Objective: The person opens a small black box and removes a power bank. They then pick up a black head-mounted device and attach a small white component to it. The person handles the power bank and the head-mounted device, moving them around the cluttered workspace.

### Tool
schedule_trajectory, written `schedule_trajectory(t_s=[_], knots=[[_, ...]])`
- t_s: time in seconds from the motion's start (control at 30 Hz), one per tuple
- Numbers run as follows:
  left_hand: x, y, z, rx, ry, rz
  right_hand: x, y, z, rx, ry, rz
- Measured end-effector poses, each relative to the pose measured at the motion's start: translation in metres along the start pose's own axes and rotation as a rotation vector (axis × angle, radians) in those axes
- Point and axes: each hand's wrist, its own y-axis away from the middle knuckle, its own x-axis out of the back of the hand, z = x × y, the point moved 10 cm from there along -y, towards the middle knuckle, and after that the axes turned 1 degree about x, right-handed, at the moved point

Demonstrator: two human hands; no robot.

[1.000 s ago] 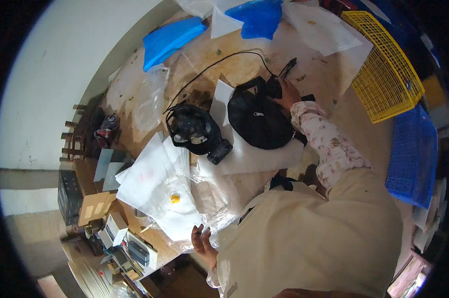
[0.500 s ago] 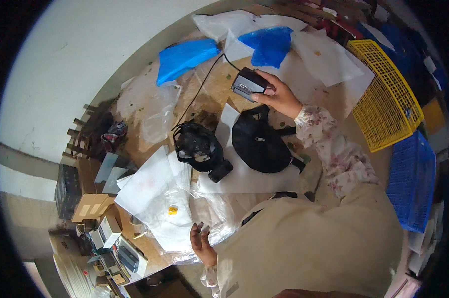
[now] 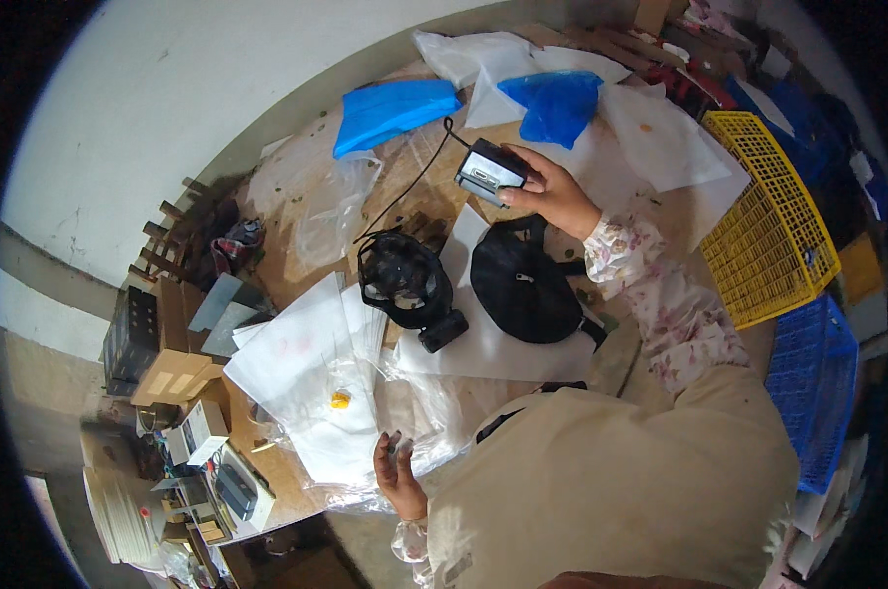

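In my right hand (image 3: 559, 196) is a small black box-shaped device (image 3: 489, 173) with a pale grey face and a port, gripped between thumb and fingers above the table. A thin black cable (image 3: 415, 188) runs from the device down to a black headgear frame (image 3: 405, 280) with straps, which lies on the table. Beside that frame, on white sheets, rests a black zippered pouch (image 3: 524, 285). My left hand (image 3: 401, 479) hovers low at the table's near edge, by clear plastic wrap (image 3: 429, 417); its fingers point up and apart, apparently holding nothing.
White paper sheets (image 3: 297, 363) bear a small yellow object (image 3: 340, 401). Blue plastic bags (image 3: 390, 113) lie at the back. A yellow basket (image 3: 768, 221) and a blue basket (image 3: 807, 393) stand at right. Cardboard boxes (image 3: 184, 339) and a white small box (image 3: 206, 432) are at left.
The view has shifted slightly, moving the table items in the picture. My right hand still holds the device, now tilted a little differently. My left hand stays near the table edge.
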Motion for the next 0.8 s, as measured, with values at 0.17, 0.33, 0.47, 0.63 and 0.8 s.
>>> schedule_trajectory(t_s=[0.17,0.33,0.47,0.63,0.8], knots=[[-0.019,-0.004,0.009,0.037,0.016,-0.058,-0.030,0.024,-0.057,0.443,0.898,0.015],[-0.131,-0.063,0.037,0.001,0.059,-0.531,-0.102,0.088,-0.053,0.798,1.132,-0.198],[-0.201,-0.094,0.066,0.105,0.384,-0.742,-0.144,0.125,-0.047,1.043,1.057,-0.270],[-0.205,-0.104,0.060,0.109,0.454,-0.782,-0.130,0.113,-0.043,0.717,0.900,-0.341],[-0.219,-0.103,0.078,0.039,0.399,-0.835,-0.111,0.089,-0.043,0.368,0.621,-0.278]])
